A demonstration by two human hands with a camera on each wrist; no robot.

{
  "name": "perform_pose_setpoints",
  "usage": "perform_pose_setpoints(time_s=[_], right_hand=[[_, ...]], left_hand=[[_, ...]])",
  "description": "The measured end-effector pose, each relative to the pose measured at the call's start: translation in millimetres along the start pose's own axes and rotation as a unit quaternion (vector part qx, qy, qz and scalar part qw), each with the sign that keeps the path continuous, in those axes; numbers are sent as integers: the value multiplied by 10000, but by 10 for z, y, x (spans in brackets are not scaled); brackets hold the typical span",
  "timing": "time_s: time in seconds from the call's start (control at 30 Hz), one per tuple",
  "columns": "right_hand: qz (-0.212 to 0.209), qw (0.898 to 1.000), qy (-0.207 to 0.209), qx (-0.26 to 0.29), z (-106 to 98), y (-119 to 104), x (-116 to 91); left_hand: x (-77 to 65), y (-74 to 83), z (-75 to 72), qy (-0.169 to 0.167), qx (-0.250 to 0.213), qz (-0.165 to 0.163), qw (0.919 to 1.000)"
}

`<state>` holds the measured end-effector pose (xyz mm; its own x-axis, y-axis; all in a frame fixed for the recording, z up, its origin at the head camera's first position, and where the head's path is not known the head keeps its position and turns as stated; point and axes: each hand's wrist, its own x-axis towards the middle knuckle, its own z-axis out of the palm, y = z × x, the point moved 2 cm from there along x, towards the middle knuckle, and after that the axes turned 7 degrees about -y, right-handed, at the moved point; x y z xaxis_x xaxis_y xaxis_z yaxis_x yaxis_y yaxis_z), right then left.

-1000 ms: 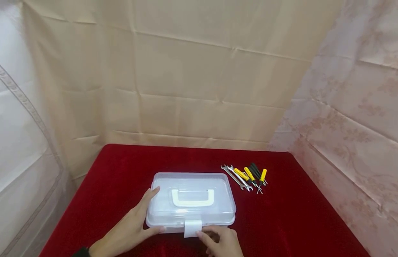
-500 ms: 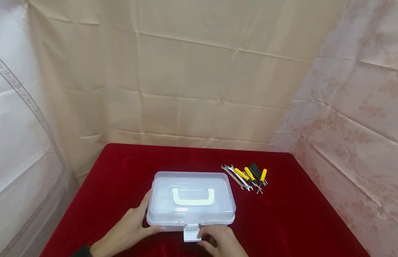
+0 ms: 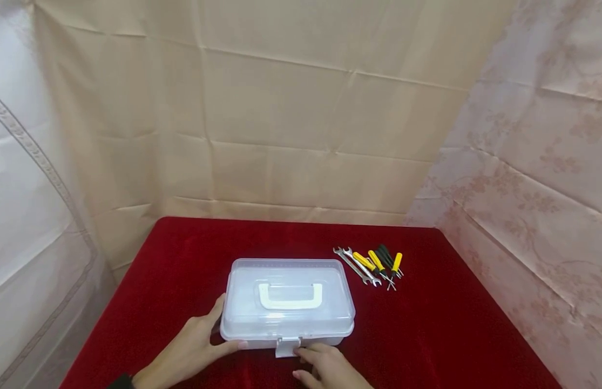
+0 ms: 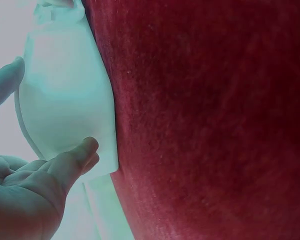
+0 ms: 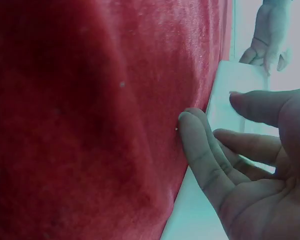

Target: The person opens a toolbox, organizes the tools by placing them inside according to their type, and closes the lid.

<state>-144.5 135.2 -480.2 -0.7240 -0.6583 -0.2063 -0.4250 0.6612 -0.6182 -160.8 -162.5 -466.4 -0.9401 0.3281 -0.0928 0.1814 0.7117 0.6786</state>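
Note:
A translucent plastic toolbox point(image 3: 288, 324) with a white carry handle point(image 3: 290, 302) stands on the red cloth, its lid down. At the middle of its front edge, the white latch flap point(image 3: 287, 348) hangs loose from the lid and slants outward. My left hand point(image 3: 196, 337) rests around the toolbox's near left corner, thumb along the front and fingers at the left side. In the left wrist view its fingers point(image 4: 72, 162) look fairly straight. My right hand point(image 3: 327, 364) touches the latch's right edge with a fingertip. Its thumb point(image 5: 255, 106) stands apart from the other fingers.
Beyond the toolbox's right side lie two open-end wrenches point(image 3: 354, 266), several yellow-handled screwdrivers point(image 3: 377, 262) and some black-handled tools point(image 3: 385, 255). The red-covered table point(image 3: 446, 324) ends at a beige curtain point(image 3: 281, 135). Patterned fabric point(image 3: 539, 189) hangs on the right.
The latch has come away from the lid and swung outward, then sunk a little lower. My right fingers have moved with it and loosened. My left fingers have slid off the lid's top to the side.

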Motion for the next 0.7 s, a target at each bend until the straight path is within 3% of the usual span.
perform_pose_setpoints(time_s=[0.2,0.27,0.33,0.43,0.53,0.6,0.7], right_hand=[[-62,9994,38,330,-196,149,-166],[121,9989,247,383,-342,205,-312],[478,9959,707,316,-488,270,-460],[1175,9758,1820,304,-643,410,-602],[1351,9509,2645,875,-678,589,-612],[1094,9431,2715,1579,-639,690,-566],[792,9414,2382,2251,-540,769,-504]], left_hand=[[-6,-43,16,-37,-242,-37,9997],[-13,-44,38,-34,-236,-40,9997],[-25,-41,47,-9,-223,-6,9998],[-34,-34,41,60,-287,118,9995],[-38,-29,29,168,-294,220,9992],[-40,-24,25,230,-239,244,9992],[-35,-16,40,224,-196,333,9990]])
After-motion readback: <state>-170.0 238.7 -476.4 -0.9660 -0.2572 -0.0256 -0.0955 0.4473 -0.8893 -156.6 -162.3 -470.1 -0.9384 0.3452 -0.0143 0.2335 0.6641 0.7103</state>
